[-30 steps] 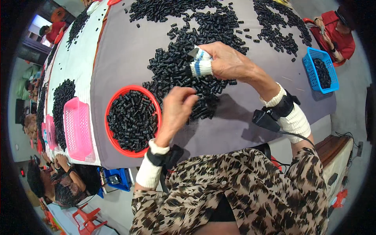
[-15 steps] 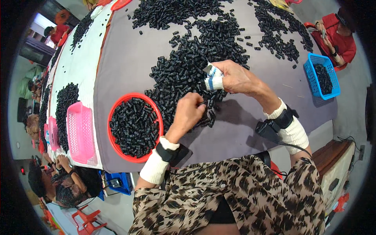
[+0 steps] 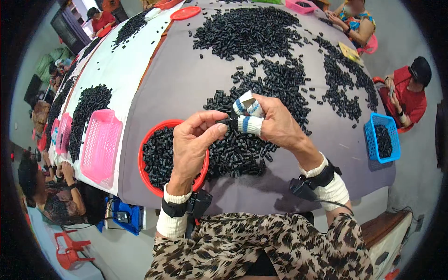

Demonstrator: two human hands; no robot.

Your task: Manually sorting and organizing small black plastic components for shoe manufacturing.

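Pinching a black piece (image 3: pixel 227 122), left hand (image 3: pixel 193 144), red bowl (image 3: pixel 148 140) holding black pieces

Matt black plastic pieces (image 3: pixel 242 149), glossy red plastic bowl (image 3: pixel 145 144), smooth grey cloth table cover (image 3: pixel 186 88)

grey floor (image 3: pixel 116 252) | red plastic chair (image 3: pixel 70 249) — lower left | even daylight

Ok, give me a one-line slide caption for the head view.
Both hands, left hand and right hand, pinch a small black piece above a red tray and a grey table strewn with black pieces.
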